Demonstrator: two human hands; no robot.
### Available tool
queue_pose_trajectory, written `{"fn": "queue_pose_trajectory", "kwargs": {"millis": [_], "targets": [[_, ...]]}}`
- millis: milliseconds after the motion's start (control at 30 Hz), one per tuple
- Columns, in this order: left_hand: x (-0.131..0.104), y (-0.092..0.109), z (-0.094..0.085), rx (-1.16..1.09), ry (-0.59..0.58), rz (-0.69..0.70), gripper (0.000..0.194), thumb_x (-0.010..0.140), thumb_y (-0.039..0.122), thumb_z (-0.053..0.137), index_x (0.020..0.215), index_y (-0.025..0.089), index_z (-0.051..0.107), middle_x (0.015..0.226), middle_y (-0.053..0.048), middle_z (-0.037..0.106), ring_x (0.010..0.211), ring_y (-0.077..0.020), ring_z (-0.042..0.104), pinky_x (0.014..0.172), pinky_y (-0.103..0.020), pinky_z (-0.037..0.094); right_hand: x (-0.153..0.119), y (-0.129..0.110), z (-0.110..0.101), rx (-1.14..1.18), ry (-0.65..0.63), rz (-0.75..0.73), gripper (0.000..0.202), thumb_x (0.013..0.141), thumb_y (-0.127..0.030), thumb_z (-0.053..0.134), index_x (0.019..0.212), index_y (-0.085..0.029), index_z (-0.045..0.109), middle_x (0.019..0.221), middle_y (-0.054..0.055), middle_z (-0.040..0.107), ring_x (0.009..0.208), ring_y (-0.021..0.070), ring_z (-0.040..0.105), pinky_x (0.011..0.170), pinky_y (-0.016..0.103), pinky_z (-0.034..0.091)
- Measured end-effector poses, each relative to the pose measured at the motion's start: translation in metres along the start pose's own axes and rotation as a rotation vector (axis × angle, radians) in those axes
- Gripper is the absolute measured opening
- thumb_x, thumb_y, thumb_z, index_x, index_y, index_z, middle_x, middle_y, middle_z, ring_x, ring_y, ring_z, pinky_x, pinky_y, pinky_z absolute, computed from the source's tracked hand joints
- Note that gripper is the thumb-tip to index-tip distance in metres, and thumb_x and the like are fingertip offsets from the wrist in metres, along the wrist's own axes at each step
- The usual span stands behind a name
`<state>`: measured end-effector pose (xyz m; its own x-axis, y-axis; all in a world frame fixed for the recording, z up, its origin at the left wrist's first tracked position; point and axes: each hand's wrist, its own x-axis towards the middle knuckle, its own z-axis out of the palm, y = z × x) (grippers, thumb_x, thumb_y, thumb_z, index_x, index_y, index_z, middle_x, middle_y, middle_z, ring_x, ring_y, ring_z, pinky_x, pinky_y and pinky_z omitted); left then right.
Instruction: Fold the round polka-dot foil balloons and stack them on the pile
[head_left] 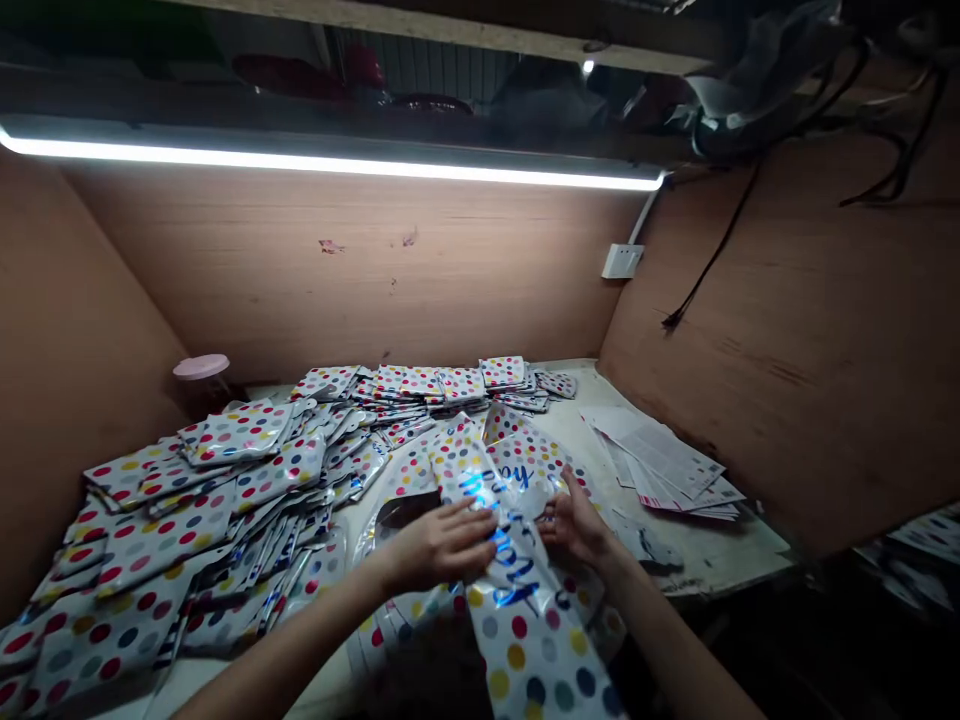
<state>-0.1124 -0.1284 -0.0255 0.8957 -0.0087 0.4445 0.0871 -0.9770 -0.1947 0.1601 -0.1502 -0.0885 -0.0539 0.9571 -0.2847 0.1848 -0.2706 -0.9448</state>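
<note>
A flat, shiny polka-dot foil balloon (pixel 517 625) with blue script lettering is folded into a long strip in front of me. Its lower end runs down past the table's front edge. Flat on its left side lies my left hand (pixel 450 543), palm down with fingers stretched out. My right hand (pixel 574 522) is at the strip's right edge, thumb raised apart and fingers slightly curled against the foil. More spread polka-dot foil (pixel 409 470) lies beneath and behind the strip.
Folded polka-dot packets (pixel 172 540) are heaped on the left, with further stacks (pixel 427 385) along the back wall. Printed papers (pixel 667 460) lie at the right. A pink-lidded container (pixel 201 368) stands back left. A lit tube lamp (pixel 337 165) spans above; a cord (pixel 712 255) hangs right.
</note>
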Motion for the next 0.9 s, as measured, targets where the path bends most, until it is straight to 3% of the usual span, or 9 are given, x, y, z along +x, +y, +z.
{"fn": "queue_pose_trajectory", "kwargs": {"millis": [100, 167, 300, 433, 500, 600, 767, 833, 900], "targets": [[-0.028, 0.025, 0.039, -0.064, -0.185, -0.073, 0.023, 0.094, 0.017, 0.045, 0.111, 0.021, 0.061, 0.127, -0.006, 0.061, 0.126, -0.0188, 0.049, 0.113, -0.04, 0.032, -0.026, 0.008, 0.012, 0.152, -0.001, 0.188, 0.05, 0.082, -0.066, 0.048, 0.092, -0.018, 0.052, 0.081, 0.007, 0.065, 0.065, 0.02, 0.069, 0.055, 0.031, 0.055], [-0.036, 0.034, 0.048, -0.12, -0.273, -0.174, 0.025, 0.093, 0.017, 0.048, 0.115, 0.021, 0.059, 0.13, -0.006, 0.058, 0.127, -0.0205, 0.047, 0.113, -0.042, 0.032, -0.031, 0.009, 0.024, 0.01, 0.105, 0.197, 0.041, 0.074, -0.054, 0.066, 0.09, -0.02, 0.049, 0.072, 0.001, 0.062, 0.055, 0.0169, 0.064, 0.046, 0.026, 0.049], [-0.037, 0.046, 0.051, -0.176, -0.389, -0.332, 0.034, 0.087, 0.02, 0.055, 0.121, 0.02, 0.056, 0.14, -0.008, 0.049, 0.129, -0.0258, 0.044, 0.11, -0.045, 0.034, -0.025, 0.004, 0.046, -0.541, 0.322, -0.033, 0.023, 0.076, -0.037, 0.065, 0.073, -0.022, 0.048, 0.069, 0.001, 0.06, 0.061, 0.0183, 0.061, 0.055, 0.029, 0.049], [-0.036, 0.055, 0.058, -0.125, -0.377, -0.424, 0.032, 0.09, 0.018, 0.05, 0.121, 0.019, 0.056, 0.141, -0.008, 0.048, 0.131, -0.0265, 0.042, 0.109, -0.046, 0.033, -0.029, 0.005, 0.061, -0.652, 0.339, -0.362, 0.011, 0.086, -0.024, 0.05, 0.075, -0.022, 0.052, 0.091, 0.007, 0.063, 0.089, 0.0212, 0.062, 0.079, 0.035, 0.051], [-0.038, 0.058, 0.061, -0.111, -0.358, -0.444, 0.029, 0.092, 0.019, 0.047, 0.119, 0.019, 0.057, 0.14, -0.007, 0.049, 0.131, -0.0251, 0.042, 0.11, -0.045, 0.032, -0.035, 0.013, 0.062, -0.685, 0.238, -0.625, 0.011, 0.089, -0.021, 0.046, 0.084, -0.021, 0.056, 0.102, 0.009, 0.065, 0.103, 0.0219, 0.06, 0.091, 0.039, 0.049], [-0.039, 0.061, 0.061, -0.07, -0.302, -0.44, 0.025, 0.094, 0.019, 0.045, 0.115, 0.019, 0.059, 0.136, -0.008, 0.052, 0.13, -0.0248, 0.043, 0.11, -0.046, 0.032, -0.041, 0.027, 0.05, -0.81, -0.066, -0.877, 0.027, 0.091, -0.014, 0.041, 0.11, -0.019, 0.06, 0.124, 0.01, 0.061, 0.125, 0.021, 0.05, 0.106, 0.044, 0.04], [-0.042, 0.08, 0.064, -0.044, -0.123, -0.326, 0.025, 0.093, 0.012, 0.042, 0.107, 0.017, 0.062, 0.109, -0.009, 0.068, 0.103, -0.0216, 0.063, 0.095, -0.041, 0.047, -0.047, 0.027, 0.024, -0.949, -0.432, -0.931, 0.053, 0.093, -0.008, 0.038, 0.144, -0.023, 0.035, 0.146, 0.008, 0.042, 0.138, 0.0179, 0.029, 0.111, 0.042, 0.033], [-0.045, 0.089, 0.065, -0.116, -0.05, -0.456, 0.023, 0.092, 0.014, 0.043, 0.1, 0.017, 0.064, 0.098, -0.008, 0.071, 0.092, -0.0192, 0.066, 0.089, -0.037, 0.051, -0.05, 0.021, 0.019, -0.939, -0.521, -0.913, 0.057, 0.092, -0.011, 0.042, 0.146, -0.026, 0.031, 0.148, 0.006, 0.037, 0.14, 0.0189, 0.027, 0.113, 0.042, 0.03], [-0.048, 0.094, 0.065, -0.234, 0.023, -0.698, 0.02, 0.089, 0.018, 0.047, 0.097, 0.019, 0.065, 0.094, -0.006, 0.072, 0.088, -0.0181, 0.067, 0.086, -0.033, 0.052, -0.05, 0.017, 0.021, -0.904, -0.556, -0.869, 0.061, 0.088, -0.019, 0.05, 0.146, -0.026, 0.032, 0.149, 0.006, 0.037, 0.139, 0.022, 0.029, 0.113, 0.042, 0.03]]}}
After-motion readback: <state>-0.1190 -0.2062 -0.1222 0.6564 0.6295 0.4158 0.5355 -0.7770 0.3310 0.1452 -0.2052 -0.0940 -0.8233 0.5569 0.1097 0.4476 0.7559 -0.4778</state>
